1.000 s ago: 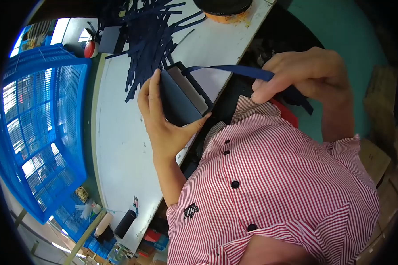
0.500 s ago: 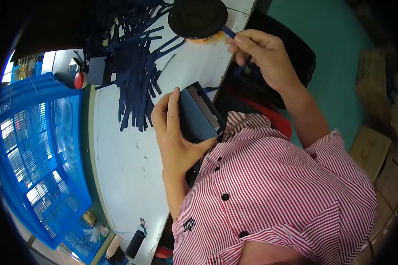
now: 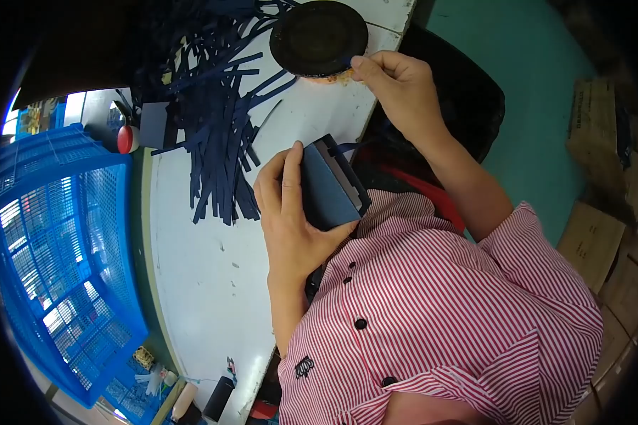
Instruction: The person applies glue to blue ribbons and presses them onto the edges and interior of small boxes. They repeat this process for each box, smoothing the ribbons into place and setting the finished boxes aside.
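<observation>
My left hand (image 3: 290,219) is wrapped around a small dark blue box (image 3: 327,188), held tilted over the table's edge. Its side facing right shows a paler grey inner part, and a dark blue ribbon (image 3: 346,147) comes out near its upper end. My right hand (image 3: 400,88) is pinched at the lower right rim of a round black plate (image 3: 319,39). A bit of dark blue ribbon shows at its fingertips; most of it is hidden. Left of the plate lies a heap of cut dark blue ribbon strips (image 3: 220,159).
The white table (image 3: 205,283) carries a dark blue box piece (image 3: 156,125) and a red and white object (image 3: 126,139) at its far left edge. A blue plastic basket (image 3: 124,234) stands left. Near the front lies a black cylinder (image 3: 218,398). Cardboard boxes (image 3: 592,241) are at right.
My right hand has moved slightly left, its fingertips now at the plate's rim, and less ribbon shows. My left hand and the box have shifted slightly right and down in view.
</observation>
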The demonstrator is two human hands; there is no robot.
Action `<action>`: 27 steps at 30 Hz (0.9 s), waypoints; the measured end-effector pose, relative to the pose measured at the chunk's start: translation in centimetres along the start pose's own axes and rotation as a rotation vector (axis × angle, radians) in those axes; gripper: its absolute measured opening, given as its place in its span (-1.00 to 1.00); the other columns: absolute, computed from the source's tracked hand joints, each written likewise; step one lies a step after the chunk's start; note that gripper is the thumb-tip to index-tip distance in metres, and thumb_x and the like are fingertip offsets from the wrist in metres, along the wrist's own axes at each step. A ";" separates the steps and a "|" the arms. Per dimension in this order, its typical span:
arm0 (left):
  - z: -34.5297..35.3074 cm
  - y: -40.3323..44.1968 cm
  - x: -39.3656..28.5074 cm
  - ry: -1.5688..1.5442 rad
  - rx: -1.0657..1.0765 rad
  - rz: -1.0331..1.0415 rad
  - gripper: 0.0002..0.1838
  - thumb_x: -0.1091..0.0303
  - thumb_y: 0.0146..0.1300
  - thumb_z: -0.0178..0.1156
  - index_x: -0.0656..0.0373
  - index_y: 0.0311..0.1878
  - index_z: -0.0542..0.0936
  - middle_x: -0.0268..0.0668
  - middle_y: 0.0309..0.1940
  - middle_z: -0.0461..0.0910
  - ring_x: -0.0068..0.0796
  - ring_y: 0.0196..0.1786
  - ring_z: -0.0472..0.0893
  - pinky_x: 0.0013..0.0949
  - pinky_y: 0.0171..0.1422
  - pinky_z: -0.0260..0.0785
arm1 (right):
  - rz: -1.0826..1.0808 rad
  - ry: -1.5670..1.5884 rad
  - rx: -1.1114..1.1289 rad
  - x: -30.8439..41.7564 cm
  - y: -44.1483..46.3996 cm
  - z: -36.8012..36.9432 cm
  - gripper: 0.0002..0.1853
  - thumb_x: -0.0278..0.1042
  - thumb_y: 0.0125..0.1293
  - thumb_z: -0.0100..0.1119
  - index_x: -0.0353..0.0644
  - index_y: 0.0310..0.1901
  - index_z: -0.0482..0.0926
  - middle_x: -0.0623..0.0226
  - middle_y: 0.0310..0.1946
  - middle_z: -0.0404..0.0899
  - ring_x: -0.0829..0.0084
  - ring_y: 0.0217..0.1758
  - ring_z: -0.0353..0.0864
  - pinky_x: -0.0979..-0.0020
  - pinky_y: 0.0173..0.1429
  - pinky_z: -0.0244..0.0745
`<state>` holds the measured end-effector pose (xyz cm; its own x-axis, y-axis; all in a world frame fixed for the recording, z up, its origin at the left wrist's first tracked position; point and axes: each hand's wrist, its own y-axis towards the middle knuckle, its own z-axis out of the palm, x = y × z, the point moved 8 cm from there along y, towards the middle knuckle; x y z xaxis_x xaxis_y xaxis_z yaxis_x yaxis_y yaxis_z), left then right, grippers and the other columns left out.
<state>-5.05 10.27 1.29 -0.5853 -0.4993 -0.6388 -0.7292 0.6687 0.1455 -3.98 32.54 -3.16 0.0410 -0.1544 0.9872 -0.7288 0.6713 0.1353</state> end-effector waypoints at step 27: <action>-1.2 0.1 0.9 0.061 -0.096 0.012 0.22 0.18 -0.45 0.67 0.03 0.46 0.31 -0.09 0.27 0.31 -0.01 0.29 0.43 -0.10 0.33 0.39 | 0.121 -0.022 0.065 -0.8 -1.3 -0.7 -0.74 -0.28 0.33 0.28 -0.34 -0.37 0.69 0.49 -0.66 0.51 0.73 -0.60 0.38 0.60 -0.51 0.22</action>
<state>-6.10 9.24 1.61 -0.6128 -0.5261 -0.5897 -0.7508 0.6205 0.2266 -2.55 32.31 -4.01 -0.0645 -0.0913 0.9937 -0.7704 0.6375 0.0086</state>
